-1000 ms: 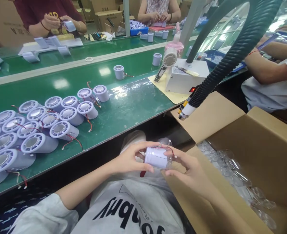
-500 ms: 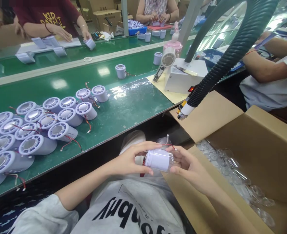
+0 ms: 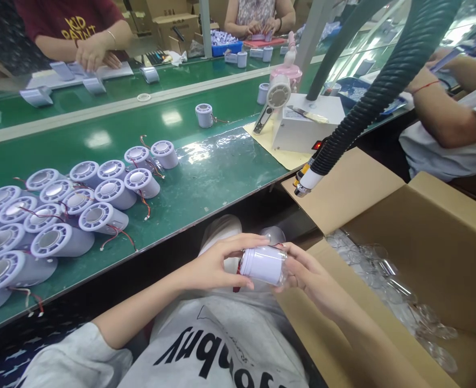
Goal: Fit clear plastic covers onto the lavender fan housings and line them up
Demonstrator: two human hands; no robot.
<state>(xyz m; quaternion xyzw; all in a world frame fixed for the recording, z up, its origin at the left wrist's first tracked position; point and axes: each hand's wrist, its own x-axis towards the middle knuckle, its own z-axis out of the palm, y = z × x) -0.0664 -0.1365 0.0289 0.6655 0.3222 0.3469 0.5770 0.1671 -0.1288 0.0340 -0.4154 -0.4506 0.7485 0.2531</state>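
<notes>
Over my lap, my left hand [image 3: 230,264] grips a lavender cylindrical motor housing [image 3: 262,264] by its left end, thumb in front and fingers behind. A clear plastic cover surrounds the housing, most visible at its right end. My right hand [image 3: 302,267] closes its fingers around that right end. A little red wire shows near the right fingertips; the rest is hidden. Behind the housing is a clear rounded piece [image 3: 274,234]. On the bench to the left stand several similar lavender housings [image 3: 109,188] with red and white wires.
At right, an open cardboard box [image 3: 443,242] holds several clear plastic covers [image 3: 391,285]. A black flexible hose [image 3: 367,108] with a nozzle hangs above it, near a white box unit [image 3: 306,129]. Across the green bench [image 3: 205,178], co-workers' hands [image 3: 95,51] handle parts.
My right fingers have closed in around the right end of the housing, and the wires that stuck up there have mostly gone from sight. Across the bench, a co-worker has released a lavender part.
</notes>
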